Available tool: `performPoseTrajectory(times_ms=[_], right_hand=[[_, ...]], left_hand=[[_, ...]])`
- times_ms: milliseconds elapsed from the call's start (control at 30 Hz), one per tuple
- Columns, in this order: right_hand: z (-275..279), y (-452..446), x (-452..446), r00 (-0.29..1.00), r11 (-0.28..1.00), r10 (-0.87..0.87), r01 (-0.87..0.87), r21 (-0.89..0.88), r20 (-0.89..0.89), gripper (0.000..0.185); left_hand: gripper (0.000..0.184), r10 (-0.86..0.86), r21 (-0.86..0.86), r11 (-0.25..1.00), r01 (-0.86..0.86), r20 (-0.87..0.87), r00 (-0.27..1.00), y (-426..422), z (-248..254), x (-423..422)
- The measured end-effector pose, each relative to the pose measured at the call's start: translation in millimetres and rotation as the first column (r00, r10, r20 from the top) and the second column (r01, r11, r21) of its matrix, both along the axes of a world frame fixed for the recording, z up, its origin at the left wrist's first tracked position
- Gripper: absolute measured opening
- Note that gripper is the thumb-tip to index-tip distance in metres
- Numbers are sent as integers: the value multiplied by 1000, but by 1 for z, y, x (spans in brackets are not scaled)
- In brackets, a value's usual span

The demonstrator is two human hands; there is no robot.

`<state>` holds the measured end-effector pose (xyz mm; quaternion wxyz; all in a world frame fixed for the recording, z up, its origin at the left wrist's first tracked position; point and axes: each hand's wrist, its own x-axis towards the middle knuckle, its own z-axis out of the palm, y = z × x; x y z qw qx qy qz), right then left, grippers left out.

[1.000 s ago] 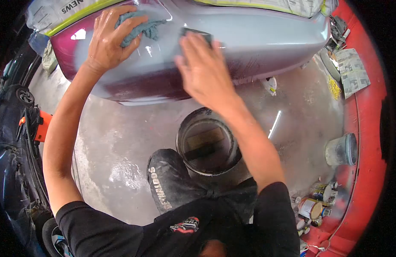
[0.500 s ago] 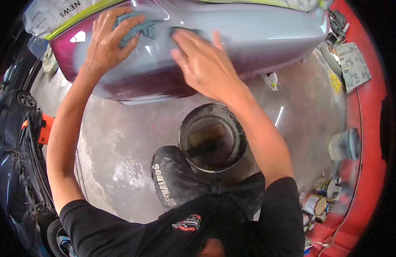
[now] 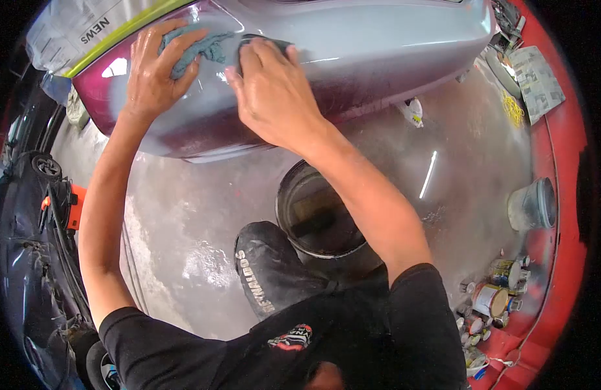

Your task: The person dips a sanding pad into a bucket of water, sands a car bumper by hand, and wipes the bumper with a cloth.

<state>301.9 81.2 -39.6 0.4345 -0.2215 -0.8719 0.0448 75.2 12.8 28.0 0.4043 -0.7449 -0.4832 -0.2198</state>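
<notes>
"Left hand (image 3: 154, 81)?"
"Holding a bluish cloth (image 3: 212, 51) against the car panel (image 3: 372, 52)."
"Right hand (image 3: 274, 97)?"
"Beside it, fingers over a dark pad (image 3: 282, 46) on that panel, gripping it."

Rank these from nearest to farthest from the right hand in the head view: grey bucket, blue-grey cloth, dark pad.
1. Dark pad: under the fingers of the right hand, on the car panel.
2. Blue-grey cloth: to the left, under the left hand.
3. Grey bucket: far right, on the floor.
</notes>
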Motion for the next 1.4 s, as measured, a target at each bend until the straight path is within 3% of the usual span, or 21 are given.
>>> performPoseTrajectory(times_ms=[67,100,200,300,400,533,733,767,867,1000,1067,1167,1200,1267,1367,1400], right_hand=[[-8,9,-7,985,995,90,-95,-25,-150,40],[-9,21,13,989,990,126,-130,-48,-83,38],[1,26,51,969,984,-156,136,114,192,37],[4,26,46,981,978,-181,172,115,71,39],[-3,26,24,999,999,28,-29,20,37,38],[-14,29,25,997,999,-16,13,50,72,38],[-16,43,59,984,989,-134,126,74,119,37],[-17,45,65,958,970,-222,196,147,184,43],[-18,41,67,930,944,-319,295,149,180,48],[-13,3,0,999,996,53,-53,78,-1,46],[-1,-3,-20,971,967,232,-237,-97,-57,48],[-4,20,17,975,980,195,-189,-67,103,46],[0,26,38,981,995,98,-91,-52,167,43],[-11,53,64,980,982,-158,143,124,121,42],[-1,28,37,949,985,-169,173,11,266,40],[-8,19,14,999,1000,19,-18,-19,49,40]], left_hand=[[40,26,-15,1000,-26,1,1000,-3,-2,0],[40,20,-19,1000,-20,-3,1000,-3,-1,1],[40,23,-7,1000,-23,-3,1000,-6,-2,3],[40,14,-6,1000,-14,1,1000,-4,-1,2],[40,14,-10,1000,-14,4,1000,-3,-2,-3],[40,15,-19,1000,-15,-3,1000,-3,-2,-3],[40,14,-22,1000,-14,3,1000,-3,-1,2],[40,15,-23,1000,-14,3,1000,-4,-1,2],[40,20,-19,1000,-21,-5,1000,-3,-1,2],[39,17,-27,999,-17,1,1000,-6,0,-1],[39,18,-24,1000,-18,11,1000,-6,-1,-1],[39,35,-38,999,-35,10,999,-8,-2,0],[39,26,-29,999,-26,5,1000,-7,-1,0],[40,3,-26,1000,-3,-5,1000,-6,-1,1],[41,16,-22,1000,-16,-10,1000,-3,-3,0],[42,4,-13,1000,-4,-15,1000,-2,-1,1]])
